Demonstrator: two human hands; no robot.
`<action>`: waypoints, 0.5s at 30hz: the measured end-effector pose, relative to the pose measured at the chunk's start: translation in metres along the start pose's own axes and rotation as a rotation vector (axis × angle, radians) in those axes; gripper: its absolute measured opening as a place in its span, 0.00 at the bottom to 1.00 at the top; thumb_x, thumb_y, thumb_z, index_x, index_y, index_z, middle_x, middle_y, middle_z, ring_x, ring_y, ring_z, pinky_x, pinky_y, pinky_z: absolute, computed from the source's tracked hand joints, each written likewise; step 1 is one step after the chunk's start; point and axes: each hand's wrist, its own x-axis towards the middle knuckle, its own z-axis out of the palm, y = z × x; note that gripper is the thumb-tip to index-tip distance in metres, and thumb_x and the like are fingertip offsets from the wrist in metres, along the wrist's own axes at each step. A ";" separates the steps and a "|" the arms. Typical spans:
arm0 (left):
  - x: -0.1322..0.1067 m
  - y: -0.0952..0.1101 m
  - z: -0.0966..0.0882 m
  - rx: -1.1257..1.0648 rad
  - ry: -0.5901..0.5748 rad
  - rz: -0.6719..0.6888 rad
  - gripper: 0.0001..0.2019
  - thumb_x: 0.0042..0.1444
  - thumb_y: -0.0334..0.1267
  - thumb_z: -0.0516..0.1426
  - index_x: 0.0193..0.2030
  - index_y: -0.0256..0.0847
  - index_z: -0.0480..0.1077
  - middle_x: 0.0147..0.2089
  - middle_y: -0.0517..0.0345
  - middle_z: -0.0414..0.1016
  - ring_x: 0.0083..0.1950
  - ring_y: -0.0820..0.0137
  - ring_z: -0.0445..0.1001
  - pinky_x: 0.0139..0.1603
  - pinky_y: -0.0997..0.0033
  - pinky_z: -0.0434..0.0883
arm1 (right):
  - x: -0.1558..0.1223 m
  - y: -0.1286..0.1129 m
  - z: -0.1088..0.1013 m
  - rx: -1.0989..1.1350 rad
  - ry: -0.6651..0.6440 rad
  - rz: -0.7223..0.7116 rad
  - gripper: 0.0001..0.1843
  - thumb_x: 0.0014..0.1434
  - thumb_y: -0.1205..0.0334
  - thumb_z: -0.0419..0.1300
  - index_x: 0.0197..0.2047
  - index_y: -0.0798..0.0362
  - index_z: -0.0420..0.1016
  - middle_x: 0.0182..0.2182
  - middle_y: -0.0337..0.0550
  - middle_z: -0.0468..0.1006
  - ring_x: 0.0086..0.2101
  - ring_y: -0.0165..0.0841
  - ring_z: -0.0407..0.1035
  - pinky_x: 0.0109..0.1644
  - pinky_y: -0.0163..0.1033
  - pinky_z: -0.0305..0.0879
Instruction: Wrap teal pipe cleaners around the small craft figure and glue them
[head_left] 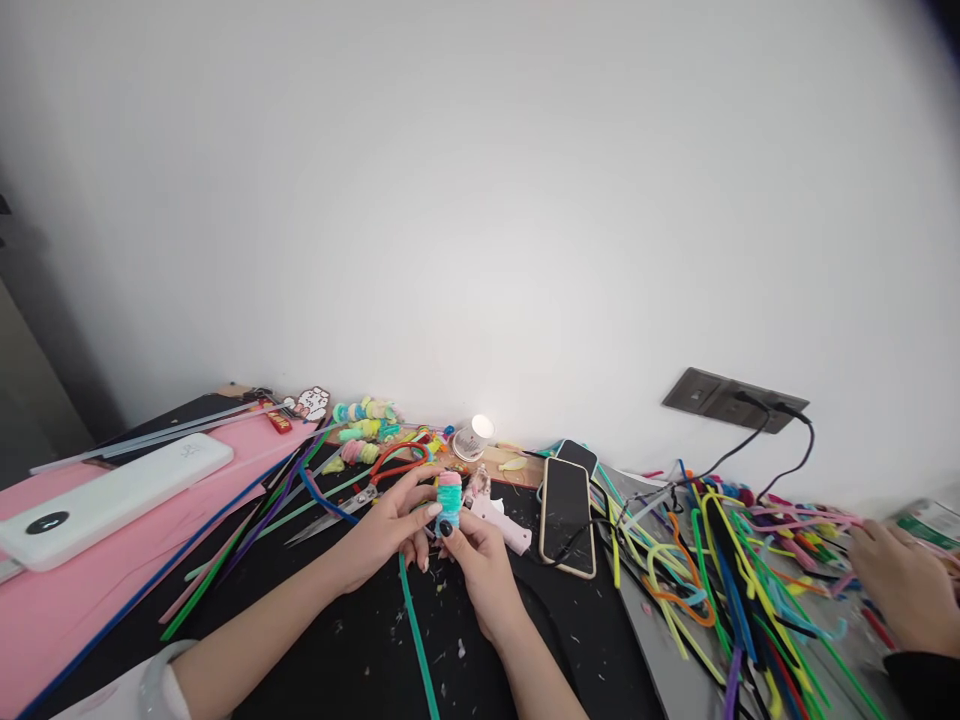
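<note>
Between my two hands stands a small fuzzy coil of wound pipe cleaner (449, 497), pink at the top and teal to blue below. My left hand (401, 520) pinches it from the left with thumb and fingers. From the right, my right hand (480, 565) grips its lower part, the dark-nailed thumb in front. A straight green pipe cleaner (416, 635) hangs below toward the near edge; whether it joins the coil is hidden by fingers. Just behind my right hand lies a pale pink glue gun (511, 526). Orange-handled scissors (367, 495) lie beyond my left hand.
A white cup (475, 437) stands by the wall. Phones (568, 515) lie to the right, near a heap of pipe cleaners (739, 580) where another person's hand (904, 585) is. A long white device (120, 498) rests on pink sheets (45, 640) at left. Cables run from a wall socket (735, 397).
</note>
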 end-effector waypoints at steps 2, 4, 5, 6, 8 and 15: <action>0.000 0.001 0.000 0.019 0.003 0.007 0.29 0.63 0.50 0.63 0.68 0.50 0.61 0.67 0.40 0.72 0.20 0.80 0.77 0.17 0.81 0.62 | 0.000 0.002 -0.001 0.000 -0.003 0.000 0.26 0.60 0.36 0.66 0.28 0.52 0.80 0.27 0.38 0.67 0.30 0.32 0.57 0.34 0.38 0.54; 0.000 0.001 0.000 0.037 0.012 0.011 0.30 0.62 0.51 0.63 0.68 0.50 0.60 0.65 0.41 0.73 0.20 0.80 0.76 0.17 0.81 0.62 | 0.001 0.004 -0.001 -0.002 -0.007 0.001 0.26 0.60 0.36 0.65 0.28 0.52 0.79 0.27 0.38 0.66 0.30 0.33 0.57 0.34 0.37 0.55; 0.000 0.001 -0.001 0.046 0.016 0.011 0.30 0.62 0.51 0.63 0.67 0.50 0.61 0.65 0.41 0.73 0.20 0.80 0.76 0.16 0.80 0.63 | 0.001 0.005 -0.002 -0.003 -0.007 -0.001 0.27 0.60 0.36 0.65 0.27 0.52 0.79 0.27 0.38 0.66 0.31 0.33 0.57 0.34 0.37 0.55; 0.001 0.000 -0.001 0.055 0.020 0.013 0.30 0.62 0.51 0.63 0.67 0.49 0.61 0.65 0.41 0.73 0.20 0.79 0.76 0.16 0.80 0.63 | 0.001 0.005 -0.002 -0.003 -0.008 -0.005 0.27 0.60 0.36 0.65 0.27 0.52 0.79 0.28 0.39 0.66 0.31 0.33 0.58 0.34 0.37 0.56; 0.001 -0.001 -0.003 0.073 0.025 0.017 0.29 0.62 0.52 0.63 0.65 0.48 0.61 0.66 0.40 0.73 0.20 0.79 0.77 0.16 0.81 0.64 | 0.002 0.007 -0.003 -0.006 -0.013 -0.013 0.27 0.61 0.36 0.65 0.28 0.52 0.79 0.28 0.39 0.67 0.31 0.33 0.58 0.34 0.37 0.57; 0.002 -0.001 -0.004 0.143 0.050 0.031 0.27 0.61 0.53 0.62 0.63 0.47 0.62 0.63 0.42 0.75 0.15 0.81 0.73 0.12 0.81 0.59 | 0.003 0.015 -0.003 -0.028 -0.004 -0.042 0.25 0.62 0.37 0.64 0.30 0.52 0.80 0.29 0.39 0.67 0.30 0.32 0.58 0.31 0.36 0.57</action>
